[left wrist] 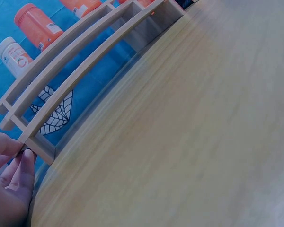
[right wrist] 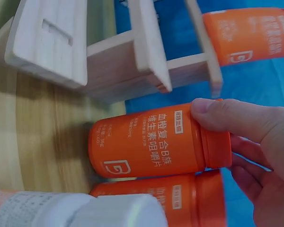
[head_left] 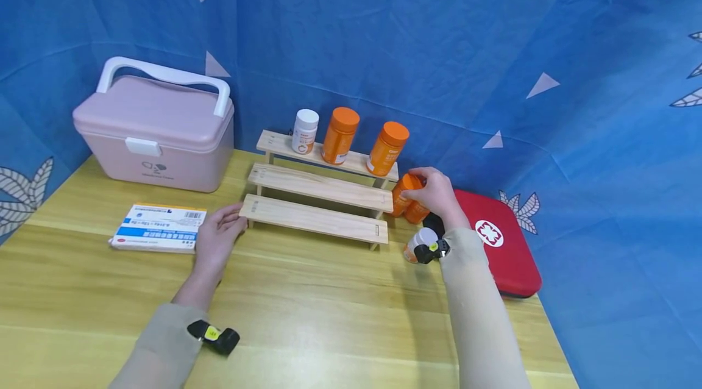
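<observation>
My right hand (head_left: 437, 195) grips an orange supplement bottle (right wrist: 146, 142) near its cap, thumb on the near side and fingers behind. That bottle stands at the right end of a three-step wooden rack (head_left: 318, 216). Close against it is a second orange bottle (right wrist: 146, 189). A white-capped bottle (head_left: 419, 246) stands nearer, below my right wrist. My left hand (head_left: 218, 236) pinches the left end of the rack's lowest step, seen too in the left wrist view. On the top step are a white bottle (head_left: 304, 132) and two orange bottles (head_left: 339, 138), (head_left: 388, 150).
A pink lidded box (head_left: 156, 127) with a white handle stands at the back left. In front of it lies a blue-and-white medicine box (head_left: 159, 228). A red first-aid case (head_left: 507, 255) is on the right, beside my right forearm. Blue cloth (head_left: 450, 41) hangs behind the table.
</observation>
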`<state>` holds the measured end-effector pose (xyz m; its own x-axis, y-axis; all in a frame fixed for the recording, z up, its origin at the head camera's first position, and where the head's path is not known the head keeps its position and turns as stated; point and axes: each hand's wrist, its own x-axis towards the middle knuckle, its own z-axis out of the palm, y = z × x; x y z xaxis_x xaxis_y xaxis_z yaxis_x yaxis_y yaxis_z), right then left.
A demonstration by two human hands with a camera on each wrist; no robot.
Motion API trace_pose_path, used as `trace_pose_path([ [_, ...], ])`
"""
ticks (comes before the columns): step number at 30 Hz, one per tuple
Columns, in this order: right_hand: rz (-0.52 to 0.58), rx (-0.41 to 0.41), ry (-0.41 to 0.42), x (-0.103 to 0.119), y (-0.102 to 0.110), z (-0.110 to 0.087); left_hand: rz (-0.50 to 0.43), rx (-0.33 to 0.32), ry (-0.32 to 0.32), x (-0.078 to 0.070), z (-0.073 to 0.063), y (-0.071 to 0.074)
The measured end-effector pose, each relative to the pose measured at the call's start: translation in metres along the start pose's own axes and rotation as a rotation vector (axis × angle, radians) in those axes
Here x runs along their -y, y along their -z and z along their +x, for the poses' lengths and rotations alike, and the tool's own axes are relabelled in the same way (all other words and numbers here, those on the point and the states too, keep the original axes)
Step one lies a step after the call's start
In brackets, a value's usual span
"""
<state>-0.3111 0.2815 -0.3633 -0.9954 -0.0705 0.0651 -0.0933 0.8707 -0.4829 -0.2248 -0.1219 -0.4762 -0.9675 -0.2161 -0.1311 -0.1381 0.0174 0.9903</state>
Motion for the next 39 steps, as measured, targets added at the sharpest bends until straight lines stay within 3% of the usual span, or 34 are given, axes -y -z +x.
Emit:
trace_pose_path([
  [15,0.19,-0.25,-0.129,0.018,0.0,-0.054,0.006,0.003,0.005,0.001,0.004,0.002],
  [20,0.209,-0.385,-0.133,0.028,-0.004,-0.074,0.019,0.013,0.004,0.001,0.003,0.002],
  [25,0.299,-0.52,-0.051,0.044,-0.012,-0.089,0.004,0.014,0.003,0.0,0.003,0.002],
  [30,0.392,-0.612,0.089,0.069,-0.029,-0.089,-0.003,0.018,0.011,0.0,0.003,0.003],
  [34,0.443,-0.605,0.194,0.091,-0.046,-0.08,0.02,0.017,0.023,0.001,0.003,0.003],
  [39,0.539,-0.553,0.266,0.121,-0.066,-0.064,0.027,0.02,0.032,0.003,0.002,0.002],
])
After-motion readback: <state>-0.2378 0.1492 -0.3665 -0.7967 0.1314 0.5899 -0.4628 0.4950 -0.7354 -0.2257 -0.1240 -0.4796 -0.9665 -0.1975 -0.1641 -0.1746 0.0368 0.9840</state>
